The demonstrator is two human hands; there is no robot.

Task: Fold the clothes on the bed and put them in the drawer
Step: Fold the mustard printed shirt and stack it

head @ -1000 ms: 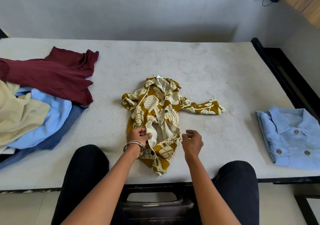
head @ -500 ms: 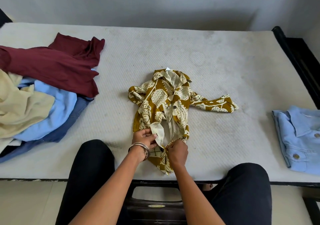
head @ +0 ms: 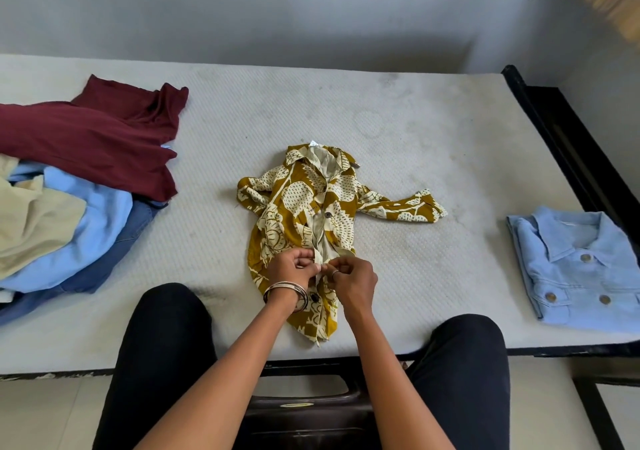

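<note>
The small mustard-and-cream printed shirt (head: 304,227) lies face up near the middle of the bed (head: 398,130), collar toward the wall and hem toward the near edge; one sleeve stretches flat out to the right, the other is bunched against the body on the left. The person sits at the near edge with both knees up against the mattress; the left hand (head: 292,269) pinches the left front edge of the shirt low on the placket, fingers curled tight on the cloth; the right hand (head: 353,278) meets it from the other side, fingers curled and pinching the opposite front edge, so the two hands nearly touch over the opening. Above them the fronts gape a little and pale lining shows; one dark button sits closed higher up, another shows just below the left wrist. Metal bangles (head: 287,293) circle that wrist; a ring shows on a finger of the right hand.

To the left lies a loose heap: a maroon garment (head: 97,137) on top and farthest back, a light blue garment (head: 93,221) under it, a cream garment (head: 31,224) at the left edge, a darker blue denim piece (head: 114,259) at the bottom. Well apart on the right, near the black bed frame (head: 568,144), rests a folded light blue shirt (head: 581,269) with brown buttons, collar up. A dark plastic stool (head: 304,404) shows between the person's legs.
</note>
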